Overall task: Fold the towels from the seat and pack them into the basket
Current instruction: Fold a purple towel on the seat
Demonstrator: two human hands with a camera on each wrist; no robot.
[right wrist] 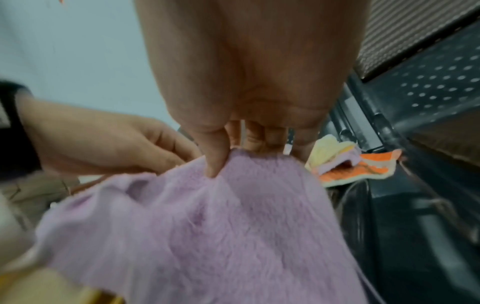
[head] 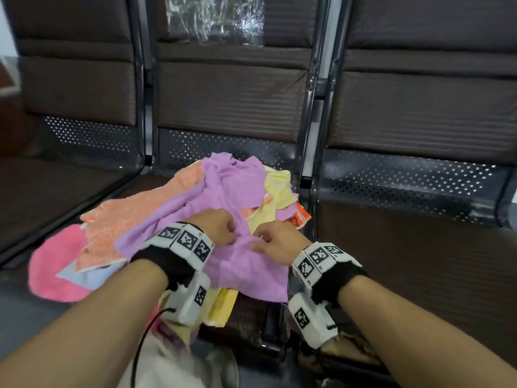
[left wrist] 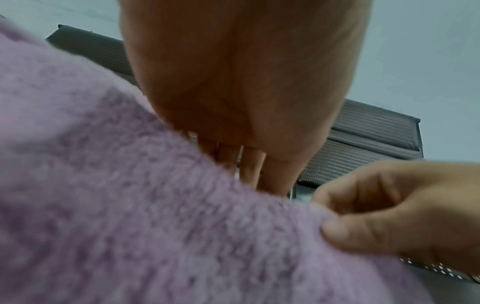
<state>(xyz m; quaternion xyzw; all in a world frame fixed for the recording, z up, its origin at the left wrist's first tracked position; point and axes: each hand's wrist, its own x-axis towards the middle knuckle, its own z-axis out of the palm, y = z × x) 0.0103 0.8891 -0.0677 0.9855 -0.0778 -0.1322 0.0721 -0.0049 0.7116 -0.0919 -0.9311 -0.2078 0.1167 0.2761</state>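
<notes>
On the middle seat (head: 251, 312) of a dark row of three, a heap of towels, and both hands are right in it! From the head view, the left hand (head: 216, 226) and the right hand (head: 275, 239) sit close together on the purple towel (head: 223, 197), fingers curled, each nipping a fold of its near edge. I count one purple on top, one orange towel (head: 134, 219) spread to its left, one pink towel (head: 53, 264) at the left edge, yellow cloth (head: 279, 189) poking out behind and below, and a pale blue piece (head: 81, 275) under the orange. How many yellow ones, I cannot tell. Clear plastic wrap (head: 215, 18) clings to the backrest.

Over to the left wrist view: purple towel (left wrist: 155, 226) fills the frame, the left hand's fingers (left wrist: 253, 168) dip behind its fold, and the right hand (left wrist: 402, 209) pinches the edge, thumb pressed on the pile.

Right wrist view now: the right hand's thumb (right wrist: 214, 152) and fingers clamp the purple towel (right wrist: 221, 226), the left hand (right wrist: 109, 144) nips it just beside. Behind, a yellow and orange bundle (right wrist: 345, 162) lies on the seat.
</notes>
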